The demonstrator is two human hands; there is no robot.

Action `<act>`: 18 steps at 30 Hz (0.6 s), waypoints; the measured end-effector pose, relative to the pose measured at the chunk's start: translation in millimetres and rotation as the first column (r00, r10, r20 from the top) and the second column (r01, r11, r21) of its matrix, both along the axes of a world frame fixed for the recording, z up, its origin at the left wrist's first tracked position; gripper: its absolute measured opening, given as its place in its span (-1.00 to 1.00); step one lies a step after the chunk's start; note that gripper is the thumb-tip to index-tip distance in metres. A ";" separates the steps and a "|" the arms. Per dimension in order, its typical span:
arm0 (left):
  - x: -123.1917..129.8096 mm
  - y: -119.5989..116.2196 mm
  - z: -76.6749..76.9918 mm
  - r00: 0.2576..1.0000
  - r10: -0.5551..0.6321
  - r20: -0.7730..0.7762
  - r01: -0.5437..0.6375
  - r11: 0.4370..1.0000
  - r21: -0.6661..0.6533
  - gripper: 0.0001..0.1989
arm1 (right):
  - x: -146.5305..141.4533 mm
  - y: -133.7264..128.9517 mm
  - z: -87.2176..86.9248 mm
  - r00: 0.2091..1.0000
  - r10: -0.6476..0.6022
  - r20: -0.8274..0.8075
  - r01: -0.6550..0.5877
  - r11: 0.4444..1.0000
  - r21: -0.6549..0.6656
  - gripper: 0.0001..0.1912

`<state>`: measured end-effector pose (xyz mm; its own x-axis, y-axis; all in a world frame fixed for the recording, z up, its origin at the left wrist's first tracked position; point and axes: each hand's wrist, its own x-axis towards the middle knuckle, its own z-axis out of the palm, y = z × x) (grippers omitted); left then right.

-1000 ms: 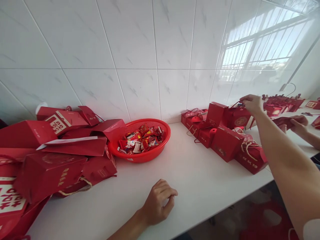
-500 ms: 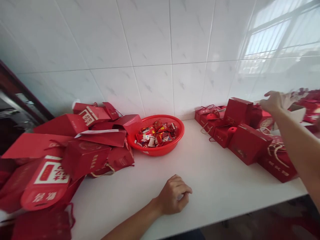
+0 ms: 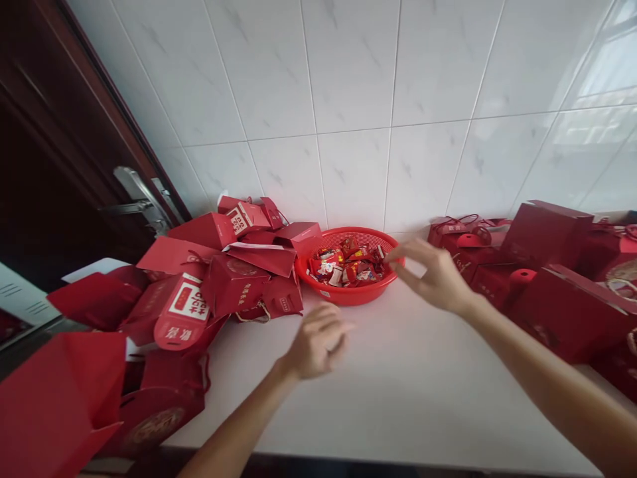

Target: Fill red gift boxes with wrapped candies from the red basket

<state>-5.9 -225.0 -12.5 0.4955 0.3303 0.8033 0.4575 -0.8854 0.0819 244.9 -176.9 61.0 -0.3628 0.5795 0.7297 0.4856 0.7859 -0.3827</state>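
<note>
White tiled wall (image 3: pixel 348 86) ran along the far side, a dark door (image 3: pixel 60 119) with a metal handle (image 3: pixel 137 202) at far left, a pale reflection (image 3: pixel 610 79) on the tiles at far right. White table (image 3: pixel 398 405) below. The red basket (image 3: pixel 343 297) stood on the table near the wall, about mid-scene, with the wrapped sweets (image 3: pixel 351 271) heaped inside, mostly red wrappers, some white. Left of it, red boxes (image 3: pixel 239 282) lay in a jumbled pile, several flaps open, the nearest ones touching or overlapping the basket's left rim in view. One box (image 3: pixel 186 305) in the pile had a white patch with red characters; another, an open red box (image 3: pixel 44 405), sat at near left. Right side: more red boxes (image 3: pixel 572 312), grouped closely, some with cords. Right hand (image 3: pixel 440 275) reached in from the right, fingertips over the basket's right rim in view, index stretched forward, thumb apart below it; blurred, could not tell about rim contact or a pinch. Left hand (image 3: pixel 316 342) was over the table, just on the near side of the basket, fingers loosely curled and close together, thumb side blurred; could not tell whether they pinched anything.
</note>
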 end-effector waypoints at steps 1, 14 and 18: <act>-17.0 -0.3 15.6 0.994 0.104 0.037 -0.105 0.994 0.020 -0.83 | -11.4 -1.0 -13.4 0.998 0.064 0.013 -0.063 0.996 -0.060 -0.84; -149.3 60.4 109.2 0.397 0.912 0.106 -0.774 0.395 -0.496 -0.72 | -91.5 -9.2 -104.9 0.926 0.377 0.016 -0.346 0.864 -0.365 -0.82; -150.6 74.9 117.3 0.337 0.936 -0.100 -0.784 0.220 -0.581 -0.71 | -94.1 -11.4 -108.7 0.916 0.401 0.008 -0.367 0.847 -0.385 -0.83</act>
<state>-156.5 -150.1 104.8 -0.5111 0.7567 0.4077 0.8053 0.2557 0.5350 150.8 -188.2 -47.6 -0.6628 0.6002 0.4477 0.2181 0.7267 -0.6515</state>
